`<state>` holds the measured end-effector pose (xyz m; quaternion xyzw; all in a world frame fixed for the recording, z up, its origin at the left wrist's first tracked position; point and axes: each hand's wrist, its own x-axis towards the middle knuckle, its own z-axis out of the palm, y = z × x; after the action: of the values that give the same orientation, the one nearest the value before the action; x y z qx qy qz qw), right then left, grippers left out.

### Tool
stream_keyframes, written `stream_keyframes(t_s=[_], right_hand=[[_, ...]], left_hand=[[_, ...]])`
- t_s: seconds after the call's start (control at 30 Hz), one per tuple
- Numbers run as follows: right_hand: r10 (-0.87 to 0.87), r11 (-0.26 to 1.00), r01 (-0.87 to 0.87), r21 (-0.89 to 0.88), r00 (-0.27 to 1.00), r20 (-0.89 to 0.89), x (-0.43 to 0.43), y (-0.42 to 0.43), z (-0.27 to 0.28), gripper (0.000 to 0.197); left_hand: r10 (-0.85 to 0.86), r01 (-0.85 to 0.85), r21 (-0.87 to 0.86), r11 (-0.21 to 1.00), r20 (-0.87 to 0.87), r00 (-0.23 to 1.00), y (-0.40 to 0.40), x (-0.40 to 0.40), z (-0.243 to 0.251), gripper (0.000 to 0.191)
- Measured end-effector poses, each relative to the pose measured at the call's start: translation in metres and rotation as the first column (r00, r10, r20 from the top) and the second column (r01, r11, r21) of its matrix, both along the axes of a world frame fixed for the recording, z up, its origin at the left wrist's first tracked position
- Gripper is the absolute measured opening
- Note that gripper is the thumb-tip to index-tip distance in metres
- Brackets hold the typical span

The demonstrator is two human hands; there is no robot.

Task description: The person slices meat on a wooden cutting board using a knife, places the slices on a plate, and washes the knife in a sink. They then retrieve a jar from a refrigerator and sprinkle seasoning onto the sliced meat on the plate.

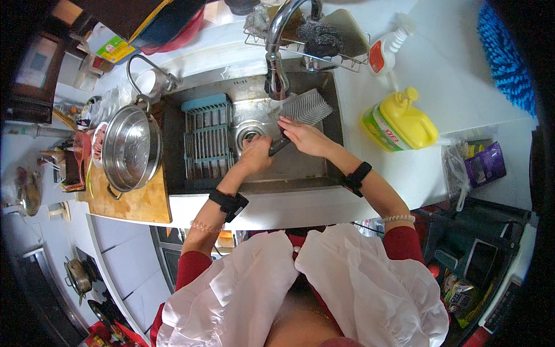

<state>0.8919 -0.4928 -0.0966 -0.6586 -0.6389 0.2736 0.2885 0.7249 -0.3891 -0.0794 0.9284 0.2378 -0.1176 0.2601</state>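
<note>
My left hand [256,154] is closed around the dark handle [279,146] of what looks like a broad kitchen knife. Its grey blade [305,107] has a wavy pattern and slants up to the right over the sink. Fingers of my right hand [308,136] lie against the knife near the base of the blade; whether they grip it is unclear. Just above the blade hangs the chrome faucet head [277,80]. Both hands are over the steel sink [299,171], with the round drain [249,133] beside my left hand.
A blue-ended drying rack [208,136] stands in the sink's left side. Left of it, a steel pot [130,147] overlaps a wooden cutting board [130,201]. A yellow detergent jug [401,121] and a white spray bottle [386,50] stand right. A wire caddy [355,65] holds scrubbers behind the faucet.
</note>
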Motion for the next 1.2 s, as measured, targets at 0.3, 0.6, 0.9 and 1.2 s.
stream_keyframes(t_s=[0.3,0.6,0.9,1.2], right_hand=[[-0.379,0.909,0.399,0.115,0.911,-0.165,0.007,-0.025,0.025,0.021],[-0.551,0.796,0.568,0.210,0.823,-0.138,0.025,-0.016,-0.005,0.024],[-0.423,0.898,0.433,0.075,0.898,-0.119,0.023,-0.012,0.004,0.022],[0.090,0.991,-0.083,-0.105,0.994,0.059,0.000,0.014,-0.007,0.045]], left_hand=[[0.148,-0.074,-0.471,0.879,0.121,0.982,0.010,-0.024,-0.025,0.037],[0.608,-0.258,-0.939,-0.229,-0.345,0.715,-0.015,-0.037,0.038,0.013],[0.676,0.088,-0.828,-0.553,-0.385,0.628,-0.022,-0.013,-0.001,0.011],[0.655,0.098,-0.813,-0.574,-0.383,0.652,-0.021,-0.014,-0.005,0.016]])
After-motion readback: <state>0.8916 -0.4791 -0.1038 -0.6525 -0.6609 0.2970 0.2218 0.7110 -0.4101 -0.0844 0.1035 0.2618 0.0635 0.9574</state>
